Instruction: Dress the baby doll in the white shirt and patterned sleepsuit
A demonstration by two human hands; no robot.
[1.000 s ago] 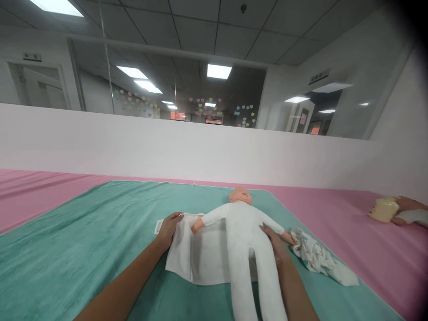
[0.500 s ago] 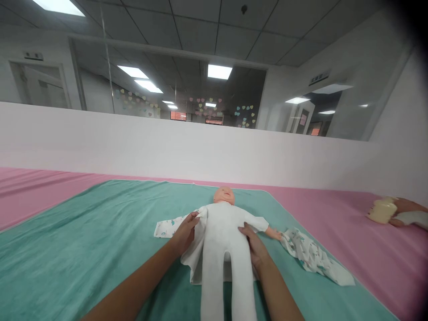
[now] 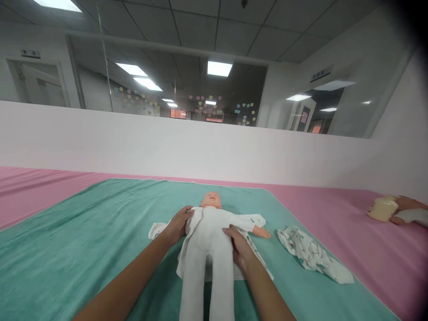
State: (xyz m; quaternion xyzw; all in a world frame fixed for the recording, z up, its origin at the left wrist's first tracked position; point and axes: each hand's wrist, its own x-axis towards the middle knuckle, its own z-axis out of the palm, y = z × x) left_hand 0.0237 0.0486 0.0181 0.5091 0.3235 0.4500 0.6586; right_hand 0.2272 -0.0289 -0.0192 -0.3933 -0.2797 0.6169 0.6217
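While the left hand [image 3: 179, 224] is appearing to grip the edge of the white cloth [image 3: 183, 267] and the right hand [image 3: 236, 246] is pressing open against the far side of the baby doll [image 3: 205, 232], the doll is lying on its back mid-frame on the teal towel [image 3: 83, 223]. Uneven pulling is risking bunched cloth beneath it, or the doll rolling toward the printed cloth [image 3: 309, 252] at lower right.

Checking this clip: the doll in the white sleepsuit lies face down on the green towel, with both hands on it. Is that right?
No: the head view shows the doll lying on its back, face up, not face down. The rest stands: it lies on the green towel, with the left hand and right hand both on it.
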